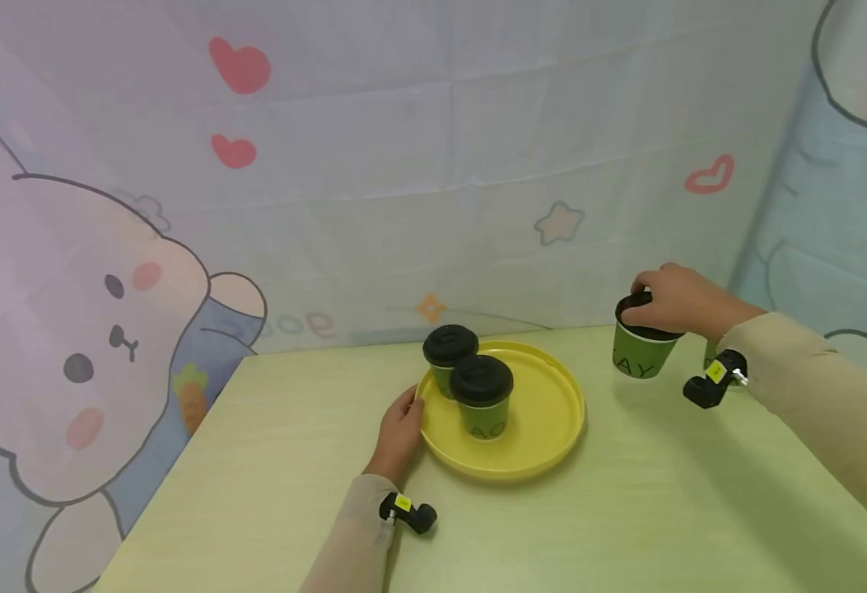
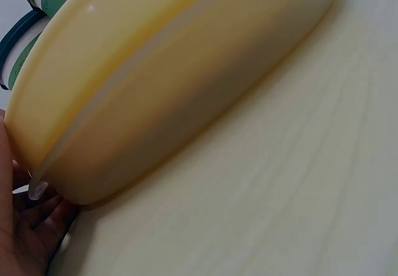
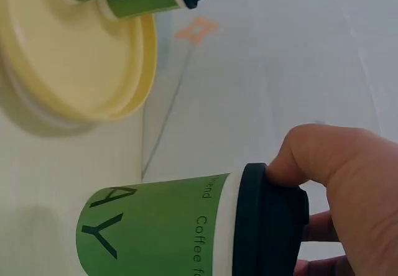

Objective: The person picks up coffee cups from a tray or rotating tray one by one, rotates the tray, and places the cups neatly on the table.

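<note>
The left hand [image 1: 398, 430] grips the left rim of a round yellow tray [image 1: 544, 412]; in the left wrist view its fingers [image 2: 46, 223] lie under the tray's edge. Two green cups with black lids, a rear one [image 1: 451, 346] and a front one [image 1: 483, 395], stand upright on the tray's left half. To the right of the tray, the right hand [image 1: 673, 303] holds a third green cup [image 1: 642, 352] by its black lid from above. In the right wrist view the thumb presses the side of the dark lid [image 3: 267, 220], and this cup hangs above the table.
Another green cup [image 1: 711, 352] stands behind the right wrist, mostly hidden. The pale yellow-green table [image 1: 292, 461] ends at the back against a printed cloth [image 1: 374, 247]. A second cloth hangs at the right.
</note>
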Demonstrator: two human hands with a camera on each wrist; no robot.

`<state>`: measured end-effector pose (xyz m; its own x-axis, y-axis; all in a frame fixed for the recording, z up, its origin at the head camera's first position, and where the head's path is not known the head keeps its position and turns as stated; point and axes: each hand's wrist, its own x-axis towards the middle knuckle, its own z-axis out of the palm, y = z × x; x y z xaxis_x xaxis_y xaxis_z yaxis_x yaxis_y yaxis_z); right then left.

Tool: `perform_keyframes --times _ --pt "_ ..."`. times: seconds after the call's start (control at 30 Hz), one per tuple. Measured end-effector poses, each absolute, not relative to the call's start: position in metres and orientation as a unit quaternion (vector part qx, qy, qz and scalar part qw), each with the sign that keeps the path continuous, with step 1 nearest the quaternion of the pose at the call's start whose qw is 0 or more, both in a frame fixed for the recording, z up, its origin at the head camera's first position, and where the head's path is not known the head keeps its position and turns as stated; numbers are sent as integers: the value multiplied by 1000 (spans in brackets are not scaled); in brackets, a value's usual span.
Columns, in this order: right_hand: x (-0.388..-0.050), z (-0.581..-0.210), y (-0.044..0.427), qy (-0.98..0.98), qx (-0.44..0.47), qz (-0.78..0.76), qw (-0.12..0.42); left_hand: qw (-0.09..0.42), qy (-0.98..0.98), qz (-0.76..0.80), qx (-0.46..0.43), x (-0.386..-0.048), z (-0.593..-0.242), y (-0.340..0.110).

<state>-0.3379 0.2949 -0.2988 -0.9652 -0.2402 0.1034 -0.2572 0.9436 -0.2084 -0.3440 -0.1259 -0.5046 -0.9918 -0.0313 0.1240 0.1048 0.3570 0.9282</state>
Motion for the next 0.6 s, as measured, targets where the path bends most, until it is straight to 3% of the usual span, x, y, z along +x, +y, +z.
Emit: perform_keyframes --times 0.6 --pt "-285 -332 389 -976 180 122 -2 63 -820 -568 -31 -344 -505 -121"
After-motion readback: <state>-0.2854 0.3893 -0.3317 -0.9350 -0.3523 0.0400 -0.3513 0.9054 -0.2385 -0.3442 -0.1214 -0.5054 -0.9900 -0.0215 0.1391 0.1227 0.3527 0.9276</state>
